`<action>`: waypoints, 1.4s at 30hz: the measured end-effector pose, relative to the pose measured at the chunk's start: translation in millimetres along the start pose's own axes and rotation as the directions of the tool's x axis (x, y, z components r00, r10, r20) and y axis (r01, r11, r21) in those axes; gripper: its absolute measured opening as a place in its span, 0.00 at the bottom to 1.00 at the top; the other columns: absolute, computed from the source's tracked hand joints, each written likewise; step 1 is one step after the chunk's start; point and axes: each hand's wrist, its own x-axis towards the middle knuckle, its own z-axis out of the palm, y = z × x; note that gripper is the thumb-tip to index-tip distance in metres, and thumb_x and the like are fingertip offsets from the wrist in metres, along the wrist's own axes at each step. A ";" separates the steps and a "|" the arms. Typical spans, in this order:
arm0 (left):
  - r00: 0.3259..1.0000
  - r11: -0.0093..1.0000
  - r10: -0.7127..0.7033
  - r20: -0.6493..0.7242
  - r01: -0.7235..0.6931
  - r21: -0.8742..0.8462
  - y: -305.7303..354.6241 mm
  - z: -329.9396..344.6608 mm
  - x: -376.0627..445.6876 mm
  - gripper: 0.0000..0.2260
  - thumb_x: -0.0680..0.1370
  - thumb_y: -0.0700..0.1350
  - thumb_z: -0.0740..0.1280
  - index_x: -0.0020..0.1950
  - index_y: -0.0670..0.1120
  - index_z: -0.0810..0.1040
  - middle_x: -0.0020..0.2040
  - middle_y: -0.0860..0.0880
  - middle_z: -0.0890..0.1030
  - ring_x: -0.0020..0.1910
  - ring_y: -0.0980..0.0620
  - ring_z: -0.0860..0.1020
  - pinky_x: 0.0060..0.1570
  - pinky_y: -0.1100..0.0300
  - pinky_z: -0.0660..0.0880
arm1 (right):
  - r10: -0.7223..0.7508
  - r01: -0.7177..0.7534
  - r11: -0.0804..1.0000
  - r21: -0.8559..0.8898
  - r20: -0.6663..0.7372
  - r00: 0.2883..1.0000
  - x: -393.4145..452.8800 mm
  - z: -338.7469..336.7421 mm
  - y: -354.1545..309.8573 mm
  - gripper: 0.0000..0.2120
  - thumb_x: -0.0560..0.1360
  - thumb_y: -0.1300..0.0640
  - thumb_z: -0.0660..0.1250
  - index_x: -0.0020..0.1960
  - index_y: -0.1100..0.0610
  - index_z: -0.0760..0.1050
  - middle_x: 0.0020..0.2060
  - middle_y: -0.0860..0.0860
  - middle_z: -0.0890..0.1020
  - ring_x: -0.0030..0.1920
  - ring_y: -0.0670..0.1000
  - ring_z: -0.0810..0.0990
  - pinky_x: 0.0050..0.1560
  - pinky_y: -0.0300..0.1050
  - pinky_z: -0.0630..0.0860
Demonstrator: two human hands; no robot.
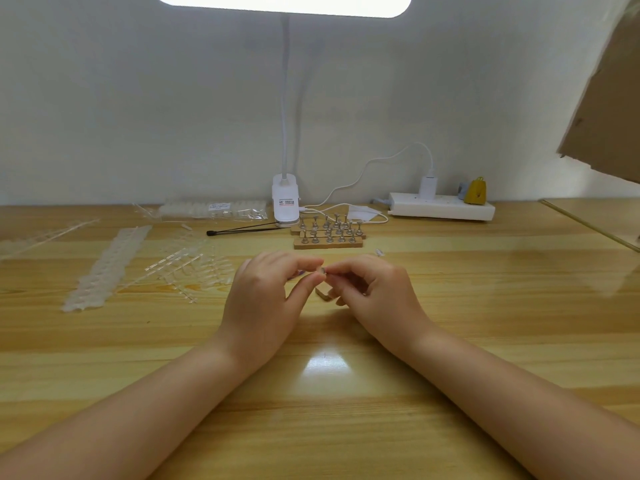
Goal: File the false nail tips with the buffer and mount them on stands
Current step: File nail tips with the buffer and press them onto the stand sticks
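Wooden table [450, 306] against pale wall, lamp [284, 199] clamped at back edge. Left hand [266, 296] and right hand [375, 292] meet at centre, fingertips of both pinching one small stand [322, 270]; whether nail tip sits on it, cannot tell. Wooden base [324, 292] on table just under hands, partly hidden by right fingers. Behind: stands [329, 232] on wooden strips. Left: nail tips [104, 268] in strips, loose clear sprues [187, 268]. Back right: power strip [441, 206], cable.
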 end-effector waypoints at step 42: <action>0.995 0.996 -0.094 0.030 0.095 -0.001 4.2 0.2 0.4 0.16 0.74 0.48 0.72 0.61 0.49 0.79 0.51 0.55 0.83 0.47 0.55 0.80 0.53 0.51 0.70 | 0.069 -0.069 0.998 -0.002 -0.007 0.998 -0.1 -1.2 -2.9 0.03 0.75 0.65 0.69 0.48 0.61 0.81 0.36 0.52 0.84 0.37 0.48 0.84 0.41 0.47 0.80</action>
